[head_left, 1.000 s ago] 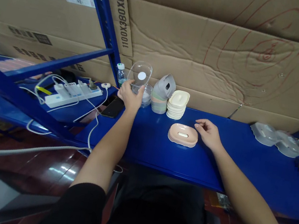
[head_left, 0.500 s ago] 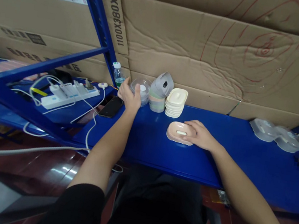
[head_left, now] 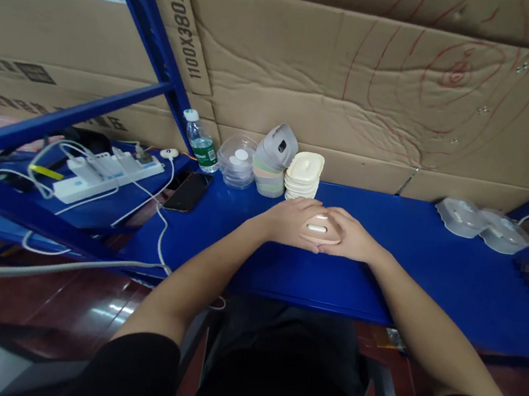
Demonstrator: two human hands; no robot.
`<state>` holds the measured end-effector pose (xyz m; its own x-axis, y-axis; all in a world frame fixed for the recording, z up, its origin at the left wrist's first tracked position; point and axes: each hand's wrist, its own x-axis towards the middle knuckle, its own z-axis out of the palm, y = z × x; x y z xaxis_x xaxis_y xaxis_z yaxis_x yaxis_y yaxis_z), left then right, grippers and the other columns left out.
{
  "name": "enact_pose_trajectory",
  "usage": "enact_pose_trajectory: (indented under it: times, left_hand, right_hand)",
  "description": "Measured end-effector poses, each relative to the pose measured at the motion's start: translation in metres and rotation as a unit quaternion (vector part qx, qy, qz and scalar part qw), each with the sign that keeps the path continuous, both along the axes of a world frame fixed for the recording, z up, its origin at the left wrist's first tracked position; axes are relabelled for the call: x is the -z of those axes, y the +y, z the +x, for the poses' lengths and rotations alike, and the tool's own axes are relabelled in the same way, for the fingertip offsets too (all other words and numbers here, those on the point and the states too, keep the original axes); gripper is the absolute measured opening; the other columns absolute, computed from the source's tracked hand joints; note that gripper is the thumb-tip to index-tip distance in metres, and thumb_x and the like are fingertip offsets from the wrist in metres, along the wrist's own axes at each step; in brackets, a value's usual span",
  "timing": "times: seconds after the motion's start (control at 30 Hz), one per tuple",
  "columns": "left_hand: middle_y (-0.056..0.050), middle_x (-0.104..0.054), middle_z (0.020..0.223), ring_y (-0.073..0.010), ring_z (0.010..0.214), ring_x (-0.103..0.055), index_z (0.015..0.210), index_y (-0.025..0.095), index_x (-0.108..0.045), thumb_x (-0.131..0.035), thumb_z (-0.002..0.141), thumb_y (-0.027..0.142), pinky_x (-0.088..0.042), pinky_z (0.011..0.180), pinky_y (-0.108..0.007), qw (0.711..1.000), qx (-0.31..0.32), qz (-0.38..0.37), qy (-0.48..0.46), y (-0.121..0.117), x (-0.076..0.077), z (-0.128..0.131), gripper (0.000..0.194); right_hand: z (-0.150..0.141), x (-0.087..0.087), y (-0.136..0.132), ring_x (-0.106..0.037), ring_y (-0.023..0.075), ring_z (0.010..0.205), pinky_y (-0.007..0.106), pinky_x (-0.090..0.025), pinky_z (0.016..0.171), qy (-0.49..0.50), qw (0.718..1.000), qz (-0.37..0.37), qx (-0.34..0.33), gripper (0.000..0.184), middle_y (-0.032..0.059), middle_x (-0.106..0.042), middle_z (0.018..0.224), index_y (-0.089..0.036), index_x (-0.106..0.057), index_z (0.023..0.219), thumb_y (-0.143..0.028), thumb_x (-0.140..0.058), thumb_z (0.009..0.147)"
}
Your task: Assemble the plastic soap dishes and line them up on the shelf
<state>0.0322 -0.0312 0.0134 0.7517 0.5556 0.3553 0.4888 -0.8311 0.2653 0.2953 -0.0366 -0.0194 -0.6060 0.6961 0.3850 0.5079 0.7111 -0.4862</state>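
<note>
A pink oval plastic container (head_left: pixel 323 237) with a white oblong piece in its top sits between my hands, above the blue shelf. My left hand (head_left: pixel 291 221) wraps its left side, thumb toward me and fingers over the far edge. From the other side my right hand (head_left: pixel 357 237) closes round the right end. Much of the container is covered by my fingers. Just behind my hands stands a stack of cream lids (head_left: pixel 305 168). Left of it are stacked grey and pastel containers (head_left: pixel 274 159) and clear round plastic containers (head_left: pixel 236 163).
A water bottle (head_left: pixel 202 144) and a dark phone (head_left: pixel 188 191) lie to the left on the blue shelf (head_left: pixel 413 277). A white power strip (head_left: pixel 108 177) with cables is beyond the post (head_left: pixel 160 32). Two clear-lidded containers (head_left: pixel 483 226) stand at the right. Cardboard (head_left: pixel 286 66) closes the back.
My left hand has moved right, from the clear containers to the pink container. My right hand remains on it. The view has shifted slightly.
</note>
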Motion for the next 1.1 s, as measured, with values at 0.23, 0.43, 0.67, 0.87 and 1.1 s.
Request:
enact_pose_trajectory:
  times: [0.23, 0.43, 0.67, 0.87, 1.1]
  left_hand:
    - [-0.017, -0.045, 0.17, -0.0391, 0.154, -0.048, 0.167, 0.02, -0.035, -0.079, 0.083, 0.054, -0.041, 0.126, -0.055, 0.994, -0.034, -0.098, -0.023, -0.002, -0.007, -0.008, 0.101]
    - [-0.017, -0.056, 0.161, -0.0385, 0.148, -0.054, 0.162, 0.021, -0.044, -0.074, 0.088, 0.056, -0.044, 0.123, -0.055, 0.992, 0.013, -0.09, -0.084, 0.004, -0.009, -0.014, 0.087]
    - [-0.013, -0.056, 0.16, -0.0375, 0.148, -0.051, 0.157, 0.024, -0.054, -0.07, 0.092, 0.049, -0.04, 0.126, -0.057, 0.997, 0.031, -0.05, -0.053, 0.007, -0.006, -0.009, 0.072]
    - [-0.016, -0.056, 0.16, -0.0358, 0.147, -0.052, 0.157, 0.022, -0.054, -0.058, 0.1, 0.064, -0.04, 0.126, -0.056, 0.991, 0.049, -0.069, -0.102, 0.012, -0.003, -0.016, 0.071]
    - [-0.017, -0.061, 0.154, -0.0373, 0.144, -0.056, 0.154, 0.021, -0.056, -0.063, 0.095, 0.071, -0.044, 0.123, -0.056, 0.988, 0.033, -0.055, -0.141, 0.016, -0.003, -0.022, 0.077]
  right_hand:
    - [-0.001, -0.006, -0.003, -0.054, 0.0433, 0.145, 0.063, -0.042, 0.123, 0.088, 0.996, 0.025, 0.015, 0.112, 0.0168, -0.054, 0.158, -0.031, -0.047, 0.161, -0.078, -0.088, 0.068]
    - [0.003, -0.003, -0.002, -0.058, 0.0417, 0.142, 0.059, -0.045, 0.12, 0.139, 0.987, -0.073, 0.03, 0.116, 0.0171, -0.057, 0.159, -0.028, -0.034, 0.168, -0.078, -0.083, 0.075]
    - [-0.001, 0.006, -0.002, -0.052, 0.0412, 0.148, 0.062, -0.038, 0.126, 0.224, 0.97, -0.097, 0.013, 0.101, 0.0122, -0.053, 0.162, -0.033, -0.04, 0.164, -0.075, -0.08, 0.081]
    - [0.001, 0.006, 0.0, -0.042, 0.0422, 0.156, 0.065, -0.031, 0.132, 0.215, 0.974, -0.072, 0.004, 0.103, 0.0099, -0.042, 0.172, -0.034, -0.035, 0.167, -0.073, -0.079, 0.083]
    - [0.002, 0.001, -0.001, -0.042, 0.0404, 0.158, 0.064, -0.032, 0.132, 0.193, 0.981, -0.021, 0.012, 0.103, 0.0069, -0.043, 0.173, -0.037, -0.034, 0.169, -0.07, -0.081, 0.083]
